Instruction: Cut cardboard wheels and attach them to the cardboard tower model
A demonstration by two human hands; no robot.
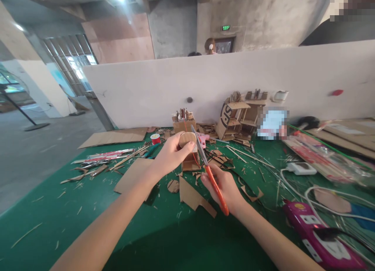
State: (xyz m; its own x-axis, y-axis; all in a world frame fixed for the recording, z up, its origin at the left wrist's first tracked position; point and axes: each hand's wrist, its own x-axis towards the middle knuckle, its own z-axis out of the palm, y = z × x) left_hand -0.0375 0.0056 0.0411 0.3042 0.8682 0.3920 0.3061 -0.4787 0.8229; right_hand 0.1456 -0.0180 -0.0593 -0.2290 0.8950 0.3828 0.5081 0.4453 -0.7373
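Observation:
My left hand (175, 149) pinches a small rounded piece of cardboard (188, 138) between thumb and fingers, above the middle of the green table. A pair of scissors (213, 182) with orange handles is gripped in my right hand (227, 185). The blades point up and away, close beside the right edge of the cardboard piece; whether they touch it I cannot tell. A thin red thread (194, 157) shows near the piece. Behind and below it stands a small cardboard box (191, 164), partly hidden by my left hand.
Cardboard offcuts (193, 193) and sticks (236, 154) litter the green table (73, 232). A red thread spool (155, 139) and pink glue gun (202, 139) lie beyond my hands. A cardboard shelf model (234, 120) stands before the white partition (140, 91). A purple power strip (319, 234) with cables lies at right.

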